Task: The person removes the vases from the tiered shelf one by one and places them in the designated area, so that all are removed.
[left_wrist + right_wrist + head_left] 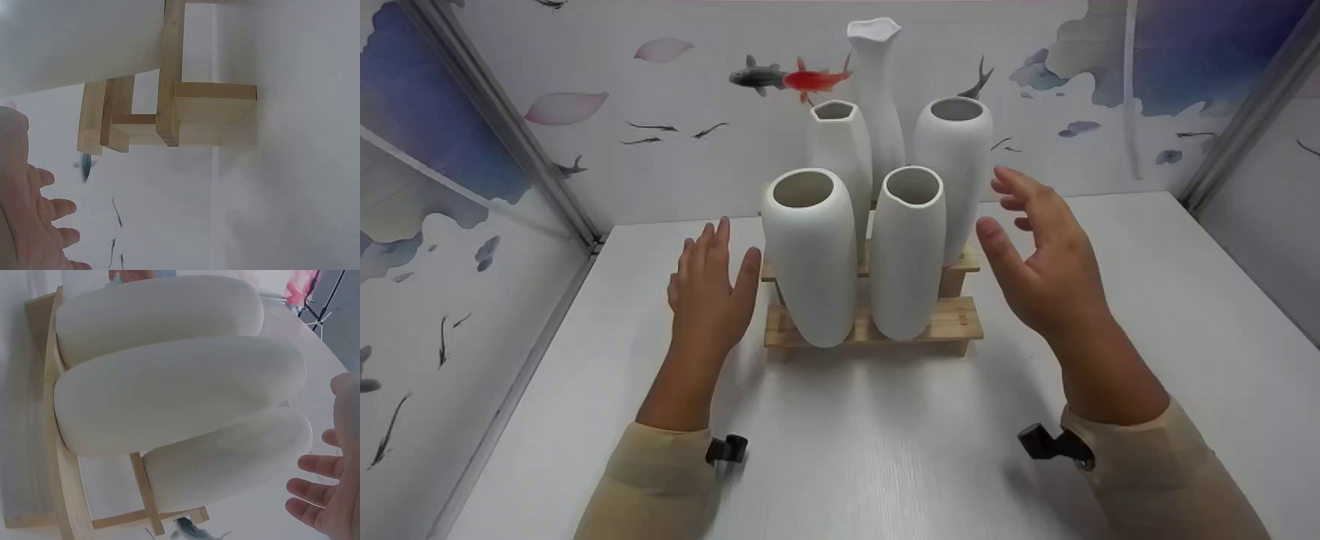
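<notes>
Several white vases stand on a stepped wooden rack (960, 319). On its front step are a wide round-mouthed vase (814, 262) at left and a slimmer vase (907, 262) at right. Behind them rise an angular-mouthed vase (844, 150), a tall wavy-rimmed vase (881, 97) and an oval-mouthed vase (956, 165). My left hand (709, 292) is held left of the wide vase, fingers extended, holding nothing. My right hand (1046, 255) hovers right of the oval-mouthed vase, fingers loosely bent and apart from it. In the right wrist view its fingers (318, 467) point toward the vases.
The rack stands on a white table (847, 450) near a back wall (675, 172) painted with fish and petals. Metal frame posts (510, 127) edge the side panels. Each sleeve carries a small black wrist mount (727, 448). A stand (320, 318) shows far off in the right wrist view.
</notes>
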The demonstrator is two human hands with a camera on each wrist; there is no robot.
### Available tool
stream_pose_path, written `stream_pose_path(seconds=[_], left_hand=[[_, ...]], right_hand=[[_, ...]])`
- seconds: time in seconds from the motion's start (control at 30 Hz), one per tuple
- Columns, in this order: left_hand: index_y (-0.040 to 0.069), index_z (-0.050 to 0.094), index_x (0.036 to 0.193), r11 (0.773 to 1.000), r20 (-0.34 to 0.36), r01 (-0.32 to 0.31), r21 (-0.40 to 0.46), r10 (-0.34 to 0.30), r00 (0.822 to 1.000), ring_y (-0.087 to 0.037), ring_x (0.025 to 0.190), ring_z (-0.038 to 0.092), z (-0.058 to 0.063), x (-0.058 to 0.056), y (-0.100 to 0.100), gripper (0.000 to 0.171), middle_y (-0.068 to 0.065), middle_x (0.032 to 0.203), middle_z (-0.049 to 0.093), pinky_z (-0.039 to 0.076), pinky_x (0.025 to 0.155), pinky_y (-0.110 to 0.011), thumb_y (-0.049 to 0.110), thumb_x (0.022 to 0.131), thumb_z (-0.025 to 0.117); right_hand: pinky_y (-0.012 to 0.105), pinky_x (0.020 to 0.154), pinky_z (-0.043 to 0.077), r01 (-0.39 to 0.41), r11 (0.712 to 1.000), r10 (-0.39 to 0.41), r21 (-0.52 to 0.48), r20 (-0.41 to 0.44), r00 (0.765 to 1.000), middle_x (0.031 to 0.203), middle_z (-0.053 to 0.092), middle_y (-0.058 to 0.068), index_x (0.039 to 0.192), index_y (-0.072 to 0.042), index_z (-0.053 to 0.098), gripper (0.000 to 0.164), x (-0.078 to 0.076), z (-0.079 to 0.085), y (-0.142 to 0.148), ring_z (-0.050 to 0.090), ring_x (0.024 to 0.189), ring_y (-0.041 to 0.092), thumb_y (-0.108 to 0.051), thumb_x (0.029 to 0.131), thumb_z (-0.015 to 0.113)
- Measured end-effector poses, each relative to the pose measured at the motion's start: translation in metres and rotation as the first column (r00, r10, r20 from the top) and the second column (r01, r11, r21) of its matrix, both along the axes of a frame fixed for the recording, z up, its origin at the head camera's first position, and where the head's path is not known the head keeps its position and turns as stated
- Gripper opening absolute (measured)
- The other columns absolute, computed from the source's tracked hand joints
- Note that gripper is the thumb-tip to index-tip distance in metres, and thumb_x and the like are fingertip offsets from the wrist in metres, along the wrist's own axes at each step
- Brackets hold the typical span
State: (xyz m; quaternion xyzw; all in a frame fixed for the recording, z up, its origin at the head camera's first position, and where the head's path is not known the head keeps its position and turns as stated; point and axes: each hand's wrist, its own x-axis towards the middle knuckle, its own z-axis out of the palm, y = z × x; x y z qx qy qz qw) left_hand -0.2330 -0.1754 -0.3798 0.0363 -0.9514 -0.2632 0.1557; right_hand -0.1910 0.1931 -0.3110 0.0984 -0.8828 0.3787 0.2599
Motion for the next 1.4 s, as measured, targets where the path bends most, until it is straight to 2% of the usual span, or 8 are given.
stream_pose_path(seconds=[0.13,0.33,0.53,0.67,0.8,0.93,1.07,1.4], left_hand=[[0.031,0.02,0.172,0.991,0.049,0.033,0.133,-0.04,0.998,-0.036,0.168,0.019,0.0,0.002,-0.004,0.081,-0.003,0.18,0.023,0.022,0.131,-0.071,0.077,0.106,0.025],[0.031,0.017,0.173,0.949,0.191,0.048,0.312,-0.112,0.975,-0.033,0.168,0.021,0.001,0.001,-0.006,0.086,-0.002,0.18,0.023,0.025,0.132,-0.066,0.081,0.103,0.021],[0.028,0.017,0.173,0.915,0.25,0.05,0.401,-0.162,0.955,-0.029,0.166,0.027,0.0,0.001,-0.005,0.083,-0.001,0.178,0.029,0.028,0.133,-0.06,0.077,0.106,0.021],[0.03,0.02,0.172,0.897,0.276,0.034,0.441,-0.171,0.946,-0.028,0.167,0.026,-0.003,0.002,-0.003,0.079,0.0,0.178,0.029,0.028,0.133,-0.059,0.075,0.107,0.022],[0.029,0.024,0.171,0.844,0.292,0.014,0.537,-0.202,0.935,-0.028,0.164,0.033,-0.007,0.002,-0.003,0.072,-0.001,0.177,0.032,0.036,0.131,-0.054,0.068,0.11,0.027],[0.027,0.027,0.17,0.774,0.32,-0.011,0.633,-0.249,0.914,-0.027,0.158,0.042,-0.014,0.001,-0.006,0.066,-0.003,0.174,0.037,0.045,0.126,-0.049,0.058,0.112,0.037],[0.025,0.032,0.168,0.74,0.349,-0.035,0.671,-0.274,0.896,-0.028,0.154,0.045,-0.022,-0.003,-0.007,0.061,-0.004,0.17,0.04,0.048,0.123,-0.048,0.048,0.113,0.045],[0.024,0.042,0.162,0.746,0.395,-0.044,0.664,-0.301,0.868,-0.027,0.143,0.056,-0.032,-0.003,-0.007,0.056,-0.004,0.162,0.05,0.054,0.116,-0.045,0.042,0.11,0.054]], right_hand=[[0.055,0.117,0.051,-0.103,0.993,0.104,-0.062,0.017,0.994,0.156,0.059,-0.002,0.161,-0.031,0.047,0.059,0.002,0.001,-0.005,0.06,0.14,0.024,-0.049,0.106,0.057],[0.036,0.115,0.049,-0.21,0.965,0.222,-0.16,0.066,0.973,0.151,0.062,-0.004,0.159,-0.031,0.047,0.056,0.002,0.0,-0.008,0.061,0.139,0.019,-0.041,0.106,0.06],[0.043,0.117,0.05,-0.265,0.93,0.301,-0.255,0.113,0.947,0.15,0.061,-0.005,0.159,-0.028,0.047,0.057,0.0,-0.004,-0.012,0.061,0.14,0.02,-0.035,0.105,0.064],[0.037,0.113,0.053,-0.277,0.914,0.328,-0.298,0.14,0.934,0.149,0.06,-0.005,0.158,-0.028,0.047,0.061,-0.003,-0.008,-0.015,0.061,0.14,0.02,-0.036,0.102,0.07],[0.03,0.108,0.055,-0.297,0.89,0.364,-0.345,0.146,0.92,0.148,0.06,-0.005,0.158,-0.028,0.047,0.066,-0.008,-0.011,-0.017,0.062,0.138,0.019,-0.034,0.099,0.076],[0.03,0.107,0.056,-0.316,0.864,0.4,-0.392,0.154,0.903,0.147,0.061,-0.005,0.157,-0.028,0.048,0.07,-0.013,-0.015,-0.018,0.063,0.136,0.018,-0.031,0.095,0.082],[0.035,0.108,0.057,-0.311,0.856,0.418,-0.412,0.199,0.886,0.147,0.061,-0.003,0.157,-0.027,0.048,0.075,-0.017,-0.019,-0.02,0.064,0.133,0.02,-0.03,0.093,0.085],[0.053,0.113,0.056,-0.262,0.87,0.404,-0.418,0.297,0.865,0.148,0.058,0.003,0.16,-0.027,0.042,0.091,-0.02,-0.026,-0.026,0.067,0.128,0.029,-0.035,0.085,0.093]])
